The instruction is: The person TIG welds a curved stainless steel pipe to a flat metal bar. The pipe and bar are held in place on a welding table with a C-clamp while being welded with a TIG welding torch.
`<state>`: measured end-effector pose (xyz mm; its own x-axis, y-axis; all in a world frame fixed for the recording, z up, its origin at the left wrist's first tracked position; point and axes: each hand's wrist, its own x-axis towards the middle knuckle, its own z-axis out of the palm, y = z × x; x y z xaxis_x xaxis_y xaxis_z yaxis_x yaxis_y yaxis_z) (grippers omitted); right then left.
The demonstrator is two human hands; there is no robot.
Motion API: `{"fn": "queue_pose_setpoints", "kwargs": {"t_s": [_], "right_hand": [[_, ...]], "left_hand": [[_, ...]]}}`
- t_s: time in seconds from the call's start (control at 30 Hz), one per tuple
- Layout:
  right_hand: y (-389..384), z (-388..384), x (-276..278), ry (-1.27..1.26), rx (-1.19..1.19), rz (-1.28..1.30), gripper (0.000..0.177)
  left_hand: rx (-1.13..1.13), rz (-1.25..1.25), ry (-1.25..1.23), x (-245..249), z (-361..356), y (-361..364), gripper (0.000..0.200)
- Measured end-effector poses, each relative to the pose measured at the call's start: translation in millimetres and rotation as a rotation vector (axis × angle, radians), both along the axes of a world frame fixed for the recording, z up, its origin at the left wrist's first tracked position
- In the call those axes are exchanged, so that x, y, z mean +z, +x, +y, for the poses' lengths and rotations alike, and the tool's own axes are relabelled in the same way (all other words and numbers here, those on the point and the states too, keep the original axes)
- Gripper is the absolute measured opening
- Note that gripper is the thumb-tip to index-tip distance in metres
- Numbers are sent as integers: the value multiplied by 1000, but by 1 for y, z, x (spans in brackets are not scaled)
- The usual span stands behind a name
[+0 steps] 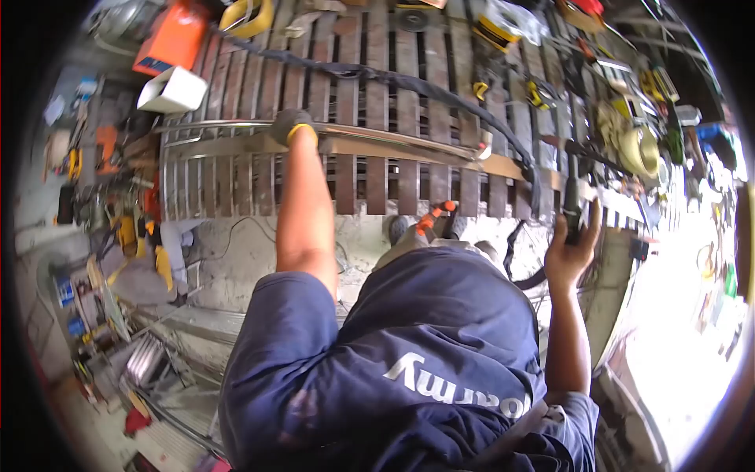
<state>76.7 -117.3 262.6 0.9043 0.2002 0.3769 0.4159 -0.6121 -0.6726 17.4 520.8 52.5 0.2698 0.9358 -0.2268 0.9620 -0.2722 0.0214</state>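
Observation:
My left hand [292, 126], in a dark glove with a yellow cuff, is closed around long shiny metal tubes [385, 141] lying across the slatted metal table [383, 185]. A flat bar [228, 147] lies alongside them, beneath the hand. On the right, my bare right hand [572, 253] is palm up, with a black cylindrical handle [572, 206] between the thumb and fingers. Its upper end reaches over the table's right part; I cannot make out what tool it is. A thick black sheathed cable [429, 88] curves across the table and drops over the near edge.
At the table's far left are an orange box [171, 38], a white square tube [173, 91] and a yellow ring-shaped object [247, 17]. A yellow-black power tool [497, 33] lies at the back. Tools and a cream roll [638, 151] crowd the right. Another person [145, 275] is at left.

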Motion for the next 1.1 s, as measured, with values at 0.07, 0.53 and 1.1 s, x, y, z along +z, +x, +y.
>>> {"fn": "queue_pose_setpoints", "kwargs": {"t_s": [0.07,0.53,1.1], "right_hand": [[-3,-9,-11,132,-32,178,76],[27,-50,-31,153,15,234,74],[-89,10,2,38,-493,236,77]], "left_hand": [[-93,90,-102,26,-5,1,39],[-440,178,133,149,-119,46,45],[-1665,-240,-401,130,-202,66,28]]}}
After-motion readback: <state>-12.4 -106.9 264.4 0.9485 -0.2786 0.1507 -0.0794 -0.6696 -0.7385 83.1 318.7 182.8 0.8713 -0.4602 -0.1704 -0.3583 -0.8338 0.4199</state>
